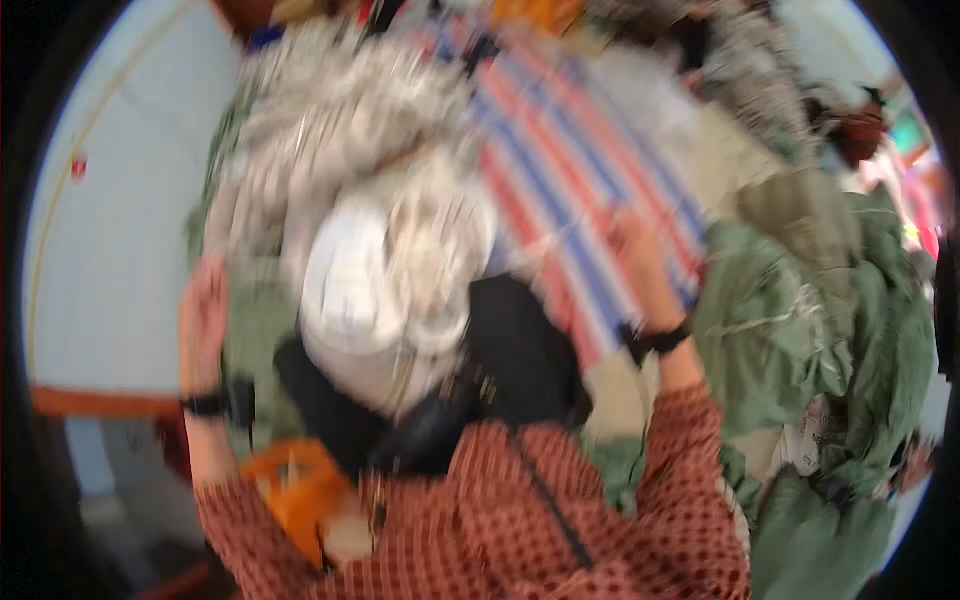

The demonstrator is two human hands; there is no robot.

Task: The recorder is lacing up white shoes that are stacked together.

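A white bundle of rounded, shoe-like pieces (345, 275) rests on my lap, between my dark-trousered knees; blur hides its exact kind. My left hand (207, 300) is left of the bundle, beside green cloth (258, 320), its fingers smeared by motion. On the other side, my right hand (632, 240) is raised over a red, white and blue striped sheet (560, 190), with its fingers drawn together. A faint pale strand (545, 245) runs between the bundle and that hand. Whether the fingers grip it is too blurred to tell.
A heap of whitish, stringy material (340, 110) lies beyond the bundle. Green sacks (770, 320) are piled at the right. An orange bag (300, 490) sits by my left forearm, and a pale wall (110, 220) stands at the left.
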